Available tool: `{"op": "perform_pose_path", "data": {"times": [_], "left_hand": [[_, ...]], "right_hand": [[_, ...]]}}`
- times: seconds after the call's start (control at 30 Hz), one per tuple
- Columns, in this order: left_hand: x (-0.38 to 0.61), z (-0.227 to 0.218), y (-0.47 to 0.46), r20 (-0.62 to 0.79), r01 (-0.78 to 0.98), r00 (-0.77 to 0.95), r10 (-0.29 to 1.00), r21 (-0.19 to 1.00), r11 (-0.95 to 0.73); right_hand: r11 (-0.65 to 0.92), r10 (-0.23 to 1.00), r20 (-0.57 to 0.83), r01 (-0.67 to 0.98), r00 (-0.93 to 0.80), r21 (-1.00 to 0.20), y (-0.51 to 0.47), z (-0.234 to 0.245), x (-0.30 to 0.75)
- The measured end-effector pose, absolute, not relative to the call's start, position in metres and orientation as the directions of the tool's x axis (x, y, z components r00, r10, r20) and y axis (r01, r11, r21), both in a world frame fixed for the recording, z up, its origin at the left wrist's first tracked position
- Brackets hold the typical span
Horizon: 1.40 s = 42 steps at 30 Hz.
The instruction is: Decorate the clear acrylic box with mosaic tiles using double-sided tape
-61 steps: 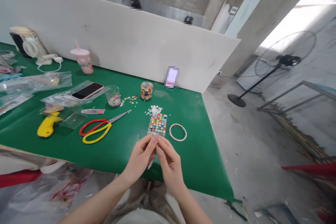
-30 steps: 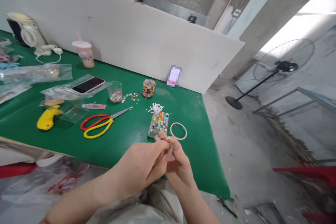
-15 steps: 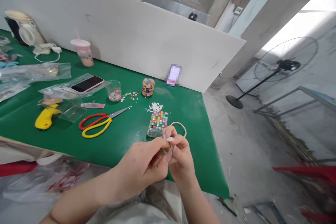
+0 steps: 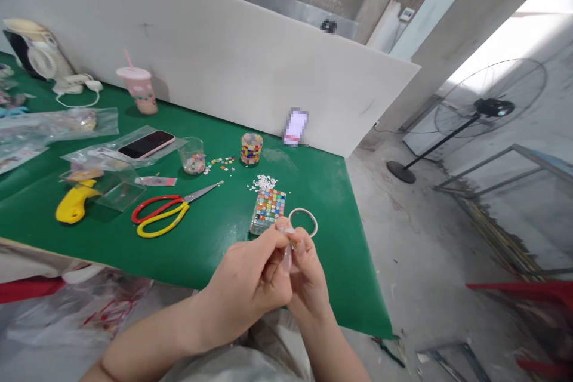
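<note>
My left hand [image 4: 253, 277] and my right hand [image 4: 308, 271] meet fingertip to fingertip over the front edge of the green table. Both are closed in a pinch, and whatever lies between the fingers is too small or too hidden to name. Just beyond them a clear block covered with coloured mosaic tiles [image 4: 269, 208] lies on the table. Beside my right fingers is a white ring [image 4: 315, 224], partly covered by the hand. A heap of small white tile pieces [image 4: 264, 182] sits behind the mosaic block.
Red-and-yellow scissors [image 4: 163, 215] lie left of my hands. Behind them stand a clear cup of tile pieces [image 4: 194, 161] and a mosaic-covered jar [image 4: 251, 149]. A phone [image 4: 147, 144], a yellow tape cutter [image 4: 74, 203] and a pink tumbler [image 4: 142, 92] are farther left. A white partition [image 4: 215, 65] closes the back.
My fingertips have shifted slightly and the right fingers have curled in closer to the left ones. The view has moved a little; the things on the table stay where they were.
</note>
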State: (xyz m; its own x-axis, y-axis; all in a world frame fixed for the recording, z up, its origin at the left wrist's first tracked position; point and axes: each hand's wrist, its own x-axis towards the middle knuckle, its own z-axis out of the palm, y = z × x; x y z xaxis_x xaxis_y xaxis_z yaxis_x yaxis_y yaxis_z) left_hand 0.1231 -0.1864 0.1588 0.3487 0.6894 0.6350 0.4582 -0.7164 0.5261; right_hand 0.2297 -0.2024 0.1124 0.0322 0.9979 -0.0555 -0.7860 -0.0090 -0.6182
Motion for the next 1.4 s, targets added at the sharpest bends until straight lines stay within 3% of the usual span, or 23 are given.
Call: {"op": "perform_pose_path", "data": {"times": [0.3, 0.7, 1.17, 1.4], "left_hand": [[0.123, 0.161, -0.184, 0.577, 0.424, 0.348, 0.739, 0.606, -0.673], [0.116, 0.154, -0.181, 0.61, 0.485, 0.372, 0.7, 0.515, -0.707], [0.118, 0.155, -0.18, 0.614, 0.503, 0.34, 0.712, 0.521, -0.689], [0.113, 0.15, -0.179, 0.564, 0.485, 0.342, 0.752, 0.58, -0.655]], "right_hand": [[0.028, 0.997, -0.03, -0.73, 0.066, -0.683, -0.198, 0.112, 0.233], [0.191, 0.977, 0.109, -0.519, 0.185, -0.833, -0.196, 0.117, 0.237], [0.006, 0.993, -0.077, -0.688, 0.091, -0.726, -0.2, 0.116, 0.233], [-0.074, 0.987, -0.156, -0.743, 0.042, -0.665, -0.202, 0.117, 0.235]]}}
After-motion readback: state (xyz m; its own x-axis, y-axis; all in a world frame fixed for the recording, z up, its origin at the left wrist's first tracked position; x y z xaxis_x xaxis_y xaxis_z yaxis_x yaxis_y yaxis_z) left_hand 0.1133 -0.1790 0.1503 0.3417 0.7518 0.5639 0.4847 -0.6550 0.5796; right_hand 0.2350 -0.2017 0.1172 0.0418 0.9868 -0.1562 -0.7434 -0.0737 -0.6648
